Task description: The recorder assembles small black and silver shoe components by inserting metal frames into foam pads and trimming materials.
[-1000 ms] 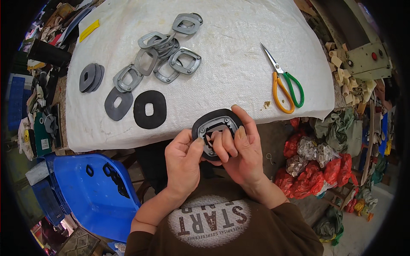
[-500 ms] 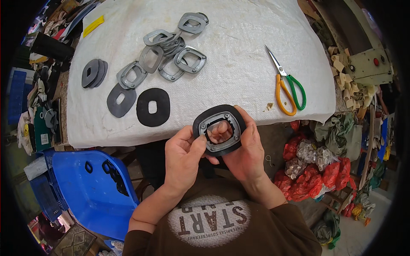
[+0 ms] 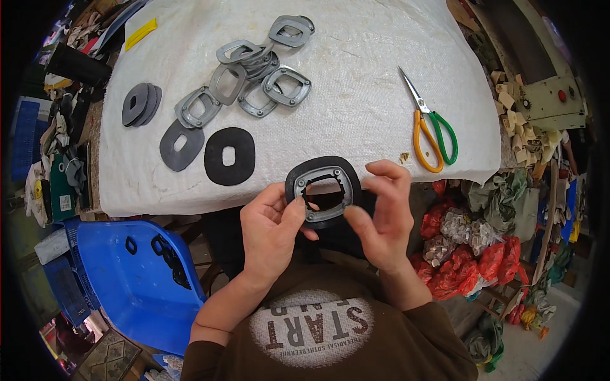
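Observation:
Above my lap, just past the table's near edge, my left hand grips a grey metal frame set against a black rounded pad. Its thumb presses the frame's left side, with the fingers behind. Through the opening in the middle, a jagged black inner edge shows. My right hand is open beside the pad, fingers spread, thumb close to the frame's lower right corner; whether it touches is unclear. On the table lie a black pad, a dark grey pad and a heap of metal frames.
Scissors with orange and green handles lie on the white-covered table. A small stack of grey pads and a yellow strip are at left. A blue tub with black rings stands lower left; red bags sit at right.
My right hand has let go of the pad's right side and moved a little right, its fingers spreading. The left hand still holds the pad and frame in nearly the same place.

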`<move>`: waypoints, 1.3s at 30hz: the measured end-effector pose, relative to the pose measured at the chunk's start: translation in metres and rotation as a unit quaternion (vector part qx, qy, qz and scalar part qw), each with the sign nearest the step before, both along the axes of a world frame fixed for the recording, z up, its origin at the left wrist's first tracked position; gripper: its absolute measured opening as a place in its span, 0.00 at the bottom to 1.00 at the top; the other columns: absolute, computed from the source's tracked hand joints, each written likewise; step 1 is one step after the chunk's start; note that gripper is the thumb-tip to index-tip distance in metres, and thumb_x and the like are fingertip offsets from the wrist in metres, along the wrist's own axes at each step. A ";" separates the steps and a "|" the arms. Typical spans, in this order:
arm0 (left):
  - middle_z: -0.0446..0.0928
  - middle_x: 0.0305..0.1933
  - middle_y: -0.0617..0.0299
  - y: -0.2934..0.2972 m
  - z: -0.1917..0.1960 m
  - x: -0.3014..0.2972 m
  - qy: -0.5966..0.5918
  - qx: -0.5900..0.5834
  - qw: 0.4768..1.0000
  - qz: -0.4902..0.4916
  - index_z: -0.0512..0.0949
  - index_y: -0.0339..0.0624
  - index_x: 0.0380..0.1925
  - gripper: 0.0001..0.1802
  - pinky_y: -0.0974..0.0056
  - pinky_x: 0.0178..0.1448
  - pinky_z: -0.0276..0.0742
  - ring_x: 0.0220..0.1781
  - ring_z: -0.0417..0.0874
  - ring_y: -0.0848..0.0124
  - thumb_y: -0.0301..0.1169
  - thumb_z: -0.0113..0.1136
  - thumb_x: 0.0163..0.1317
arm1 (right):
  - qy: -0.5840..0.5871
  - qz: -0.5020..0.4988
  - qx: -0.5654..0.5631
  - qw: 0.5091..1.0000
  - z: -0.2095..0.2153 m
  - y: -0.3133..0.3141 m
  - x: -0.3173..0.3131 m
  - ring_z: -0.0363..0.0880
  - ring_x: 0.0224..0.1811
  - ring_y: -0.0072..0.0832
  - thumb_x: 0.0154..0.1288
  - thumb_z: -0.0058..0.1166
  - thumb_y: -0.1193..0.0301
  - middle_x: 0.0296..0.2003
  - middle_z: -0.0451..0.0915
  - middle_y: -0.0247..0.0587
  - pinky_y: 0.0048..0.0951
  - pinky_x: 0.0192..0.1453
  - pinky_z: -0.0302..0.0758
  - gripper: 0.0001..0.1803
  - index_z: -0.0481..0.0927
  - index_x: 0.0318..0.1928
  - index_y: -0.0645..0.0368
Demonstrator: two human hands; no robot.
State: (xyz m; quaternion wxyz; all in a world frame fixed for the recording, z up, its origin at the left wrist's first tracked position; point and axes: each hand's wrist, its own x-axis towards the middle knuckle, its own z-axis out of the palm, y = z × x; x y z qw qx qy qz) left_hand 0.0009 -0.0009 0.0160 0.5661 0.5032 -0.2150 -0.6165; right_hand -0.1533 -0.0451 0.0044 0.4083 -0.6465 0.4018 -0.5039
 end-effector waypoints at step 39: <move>0.72 0.21 0.66 -0.004 0.003 0.022 -0.118 0.026 0.991 -0.054 0.77 0.30 0.36 0.09 0.77 0.20 0.73 0.19 0.70 0.85 0.25 0.52 0.58 | 0.416 -0.084 0.172 0.889 0.023 -0.097 -0.103 0.71 0.33 0.32 0.49 0.51 0.78 0.31 0.71 0.47 0.29 0.38 0.69 0.26 0.66 0.53 0.61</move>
